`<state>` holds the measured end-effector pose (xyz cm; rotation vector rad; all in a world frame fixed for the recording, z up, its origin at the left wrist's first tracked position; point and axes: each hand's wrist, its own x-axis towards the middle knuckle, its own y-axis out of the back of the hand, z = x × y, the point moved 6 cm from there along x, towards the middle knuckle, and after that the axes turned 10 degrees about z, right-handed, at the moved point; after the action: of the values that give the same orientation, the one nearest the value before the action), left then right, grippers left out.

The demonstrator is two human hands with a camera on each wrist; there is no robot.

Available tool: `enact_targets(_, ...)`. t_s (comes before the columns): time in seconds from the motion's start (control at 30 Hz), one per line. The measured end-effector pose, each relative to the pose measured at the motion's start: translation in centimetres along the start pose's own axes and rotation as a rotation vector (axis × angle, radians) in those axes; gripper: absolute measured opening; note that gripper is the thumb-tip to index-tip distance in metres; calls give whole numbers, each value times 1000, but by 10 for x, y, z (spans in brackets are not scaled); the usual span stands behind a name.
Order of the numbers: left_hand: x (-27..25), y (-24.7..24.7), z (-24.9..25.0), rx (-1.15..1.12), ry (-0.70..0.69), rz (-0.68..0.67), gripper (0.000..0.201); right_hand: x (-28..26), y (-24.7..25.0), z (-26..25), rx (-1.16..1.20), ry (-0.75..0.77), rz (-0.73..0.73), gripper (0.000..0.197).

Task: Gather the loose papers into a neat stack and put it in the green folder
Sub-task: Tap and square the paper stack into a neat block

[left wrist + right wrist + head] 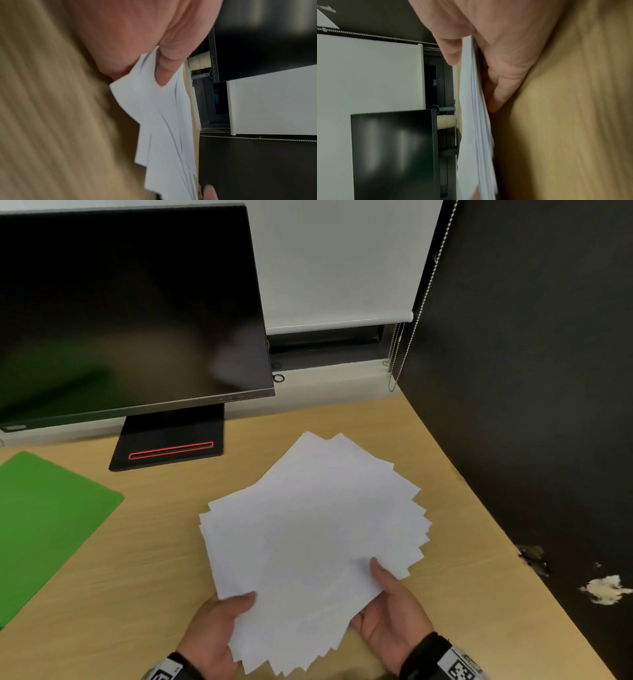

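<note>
Papers (pixel 315 529) fanned | left hand (pixel 214 631), right hand (pixel 390 616) gripping

No readable text — wristband (pixel 460 671) marker pattern only, papers (pixel 315 539) look blank.

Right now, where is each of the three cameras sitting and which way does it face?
Head: worn high, looking down at the desk; both hands hold the fanned papers, green folder to the left.
Left wrist: along the left hand, thumb on top of the papers.
Right wrist: along the right hand, papers seen edge-on in its grip.
All three views share the papers and the monitor.
</note>
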<state>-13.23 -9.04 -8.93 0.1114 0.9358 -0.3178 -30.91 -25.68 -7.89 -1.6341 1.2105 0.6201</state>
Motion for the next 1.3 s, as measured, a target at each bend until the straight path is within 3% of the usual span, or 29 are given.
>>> enact_targets(0.13,9,21,16,51,-39,28,24,3,7,-46,60,110,66,45)
enact_targets(0.27,13,32,25,78,-4,-8,23,20,5,-77,-151,241,147,30)
enact_targets(0.37,10,26,25,77,23,-34,16,25,2,-78,-382,292,208,26)
enact_targets(0.5,10,21,20,72,68,-32,25,21,3,-54,-401,217,93,29)
enact_targets(0.57,12,29,22,104,63,34,33,19,10,-55,-339,207,60,36)
enact_targets(0.67,19,51,30,166,40,107,45,24,16,-83,-285,295,84,80)
enact_targets(0.7,20,57,34,191,39,113,39,26,15,-96,-306,347,101,83)
enact_targets(0.77,16,68,42,225,15,131,21,28,3,-115,-440,425,122,63)
enact_targets(0.8,19,75,45,234,2,139,23,32,-3,-121,-541,450,136,61)
enact_targets(0.9,24,86,49,264,-5,176,66,43,-22,-133,-850,510,182,57)
enact_targets(1.0,17,84,50,278,20,136,42,48,-34,-132,-1055,552,226,33)
enact_targets(1.1,7,67,49,197,46,-9,19,46,-37,-112,-1163,535,185,30)
enact_targets(1.3,10,56,45,80,-18,-49,34,43,-38,-87,-1428,679,121,23)
